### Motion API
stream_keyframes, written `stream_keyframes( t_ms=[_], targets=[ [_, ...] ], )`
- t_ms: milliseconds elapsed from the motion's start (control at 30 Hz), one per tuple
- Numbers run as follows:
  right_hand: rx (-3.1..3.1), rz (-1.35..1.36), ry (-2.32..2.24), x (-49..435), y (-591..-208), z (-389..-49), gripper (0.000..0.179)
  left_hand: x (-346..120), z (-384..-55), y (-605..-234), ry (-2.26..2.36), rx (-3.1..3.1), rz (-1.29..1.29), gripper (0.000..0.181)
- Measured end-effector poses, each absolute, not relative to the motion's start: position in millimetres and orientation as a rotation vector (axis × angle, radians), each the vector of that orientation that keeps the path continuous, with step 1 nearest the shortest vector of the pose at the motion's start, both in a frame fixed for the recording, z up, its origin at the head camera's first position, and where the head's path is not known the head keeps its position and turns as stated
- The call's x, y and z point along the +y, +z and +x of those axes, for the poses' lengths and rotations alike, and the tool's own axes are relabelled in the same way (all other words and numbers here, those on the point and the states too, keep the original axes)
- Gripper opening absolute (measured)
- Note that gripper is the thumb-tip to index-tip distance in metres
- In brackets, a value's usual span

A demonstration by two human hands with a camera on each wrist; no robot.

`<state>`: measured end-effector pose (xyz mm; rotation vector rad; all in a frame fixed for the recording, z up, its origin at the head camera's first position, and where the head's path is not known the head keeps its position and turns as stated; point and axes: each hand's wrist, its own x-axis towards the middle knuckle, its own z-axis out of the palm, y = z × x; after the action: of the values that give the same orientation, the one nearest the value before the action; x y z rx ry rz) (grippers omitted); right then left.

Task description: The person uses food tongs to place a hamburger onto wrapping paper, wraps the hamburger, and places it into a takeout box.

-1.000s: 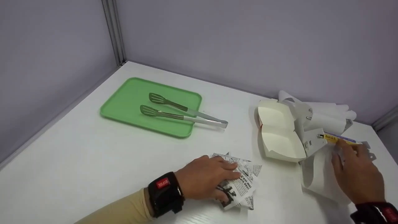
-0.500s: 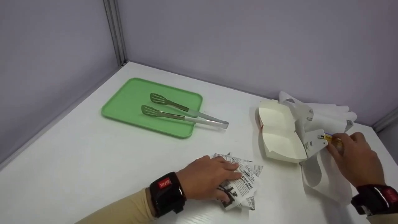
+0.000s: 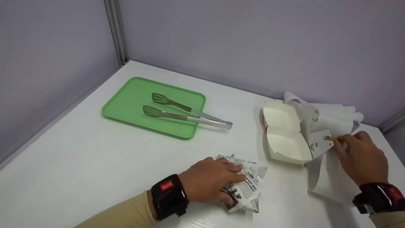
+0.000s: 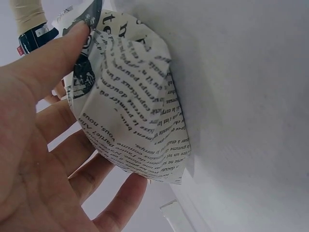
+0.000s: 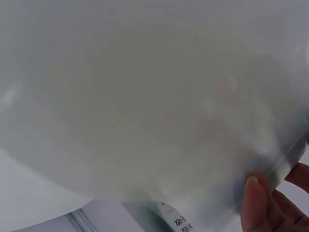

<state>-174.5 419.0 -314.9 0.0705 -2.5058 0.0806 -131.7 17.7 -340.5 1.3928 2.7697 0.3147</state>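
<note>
My left hand (image 3: pixel 212 180) rests over a package wrapped in newsprint-patterned paper (image 3: pixel 248 186) on the table. In the left wrist view the thumb lies on a fold of the wrapper (image 4: pixel 130 106), with the fingers curved along its other side. At the right, my right hand (image 3: pixel 364 155) pinches a narrow yellow label-like strip (image 3: pixel 333 138) at the side plate of a white dispenser-like device (image 3: pixel 321 144). The fingers hide most of the strip. A broad pale sheet (image 5: pixel 145 96) fills the right wrist view, where the thumb (image 5: pixel 254 198) shows at the lower right.
An open cardboard burger box (image 3: pixel 288 145) stands just left of the device. White backing paper (image 3: pixel 329 180) loops down below the device. Farther left, metal tongs (image 3: pixel 208 122) lie across a green tray (image 3: pixel 123 107). Walls rise behind and left of the table.
My right hand has shifted from farther along the yellow strip to its end near the side plate, covering most of it. The left hand keeps its place on the package.
</note>
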Motion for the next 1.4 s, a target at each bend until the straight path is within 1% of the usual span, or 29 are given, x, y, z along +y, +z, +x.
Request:
stream_keyframes(
  t_ms=[200, 333, 567, 733, 933, 1200, 1400],
  targets=[
    [-2.386, 0.234, -0.024, 420.0, -317.1, -174.8, 0.015, 18.8, -131.3, -340.1, 0.306, 2.761, 1.397, 0.068],
    [-2.367, 0.262, -0.034, 421.3, -318.9, -174.7, 0.012, 19.2, -130.6, -339.7, 0.302, 2.756, 1.392, 0.068],
    [-2.365, 0.271, -0.059, 418.1, -321.6, -173.5, 0.013, 18.7, -129.1, -339.3, 0.294, 2.755, 1.395, 0.068],
    [-2.418, 0.145, 0.081, 415.1, -319.1, -172.1, 0.014, 18.6, -127.8, -339.7, 0.315, 2.750, 1.382, 0.067],
    [-2.577, -0.095, 0.224, 410.8, -312.9, -170.7, 0.026, 18.6, -128.3, -340.5, 0.302, 2.751, 1.389, 0.067],
    [-2.620, -0.206, 0.301, 410.7, -312.0, -173.7, 0.032, 19.4, -129.0, -341.5, 0.317, 2.743, 1.384, 0.068],
    [-2.625, -0.343, 0.441, 416.9, -308.4, -175.3, 0.040, 20.4, -129.3, -342.1, 0.312, 2.745, 1.402, 0.068]
  ],
)
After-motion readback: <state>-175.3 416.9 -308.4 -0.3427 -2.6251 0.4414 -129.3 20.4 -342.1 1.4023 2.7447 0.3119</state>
